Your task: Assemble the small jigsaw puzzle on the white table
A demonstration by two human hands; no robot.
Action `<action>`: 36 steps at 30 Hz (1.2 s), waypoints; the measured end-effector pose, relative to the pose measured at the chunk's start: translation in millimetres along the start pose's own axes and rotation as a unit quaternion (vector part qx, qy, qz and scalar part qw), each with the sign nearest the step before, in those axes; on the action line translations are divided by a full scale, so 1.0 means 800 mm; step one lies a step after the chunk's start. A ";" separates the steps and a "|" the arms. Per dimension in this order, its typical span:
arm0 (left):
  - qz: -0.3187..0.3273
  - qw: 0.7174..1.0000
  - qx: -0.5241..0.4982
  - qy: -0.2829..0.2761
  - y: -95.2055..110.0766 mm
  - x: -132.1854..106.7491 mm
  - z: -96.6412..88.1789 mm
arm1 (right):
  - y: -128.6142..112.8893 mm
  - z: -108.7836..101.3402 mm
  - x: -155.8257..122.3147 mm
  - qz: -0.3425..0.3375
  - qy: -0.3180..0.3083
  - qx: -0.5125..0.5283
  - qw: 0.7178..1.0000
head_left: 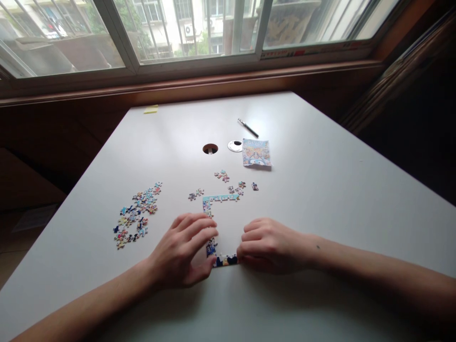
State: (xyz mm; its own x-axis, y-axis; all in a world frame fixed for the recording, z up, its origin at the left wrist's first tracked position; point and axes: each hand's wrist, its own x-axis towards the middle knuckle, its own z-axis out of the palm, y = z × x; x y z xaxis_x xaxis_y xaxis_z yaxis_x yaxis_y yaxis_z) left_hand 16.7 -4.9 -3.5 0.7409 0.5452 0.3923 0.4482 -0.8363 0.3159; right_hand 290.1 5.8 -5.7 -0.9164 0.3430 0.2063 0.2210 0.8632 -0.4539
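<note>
White table (320,199) under window (199,28) bears puzzle border (221,198)

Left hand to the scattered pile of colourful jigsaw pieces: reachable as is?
Probably yes: left hand lies just right of the scattered pile of colourful jigsaw pieces, only bare white table between.

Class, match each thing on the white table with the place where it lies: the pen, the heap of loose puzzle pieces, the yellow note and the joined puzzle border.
Things:
1 pen
2 heap of loose puzzle pieces
3 yellow note
4 joined puzzle border

Places:
A at the far edge of the table
B running down between the left hand and the right hand
C left of both hands
D just beyond the picture card

Pairs: 1-D, 2-C, 3-A, 4-B
</note>
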 end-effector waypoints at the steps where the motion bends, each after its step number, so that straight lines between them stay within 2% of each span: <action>1: -0.032 0.999 0.012 -0.003 -0.003 0.001 -0.002 | 0.001 -0.001 0.000 0.009 0.019 0.024 0.999; 4: -0.081 0.995 0.034 -0.039 -0.014 0.002 -0.006 | 0.009 -0.007 0.002 0.086 0.140 0.054 0.985; 6: -0.091 0.993 0.037 -0.064 -0.018 0.002 -0.006 | 0.016 -0.010 0.003 0.131 0.201 -0.001 0.971; 7: -0.093 0.992 0.039 -0.074 -0.020 0.002 -0.006 | 0.020 -0.011 0.003 0.141 0.204 -0.038 0.968; 10: -0.106 0.988 0.049 -0.101 -0.021 0.001 -0.005 | 0.025 -0.008 0.001 0.160 0.148 -0.112 0.969; 14: -0.123 0.982 0.060 -0.127 -0.020 0.001 -0.006 | 0.025 -0.003 -0.002 0.175 0.102 -0.144 0.969; 23: -0.126 0.980 0.067 -0.137 -0.020 0.001 -0.007 | 0.026 -0.002 -0.002 0.174 0.096 -0.149 0.969; 29: -0.121 0.983 0.066 -0.123 -0.019 0.001 -0.007 | 0.028 0.002 -0.003 0.172 0.126 -0.149 0.966; 36: -0.118 0.983 0.058 -0.132 -0.020 0.001 -0.007 | 0.029 0.003 -0.003 0.165 0.122 -0.144 0.968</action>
State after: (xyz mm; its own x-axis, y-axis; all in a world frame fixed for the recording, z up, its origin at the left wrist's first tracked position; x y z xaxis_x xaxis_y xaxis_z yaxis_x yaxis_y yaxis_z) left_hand 7.6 8.9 -3.5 0.7059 0.7040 0.0777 0.6660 -0.6970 0.2657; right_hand 296.6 24.4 -18.9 -0.6819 0.6649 0.3048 0.6049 0.7469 -0.2762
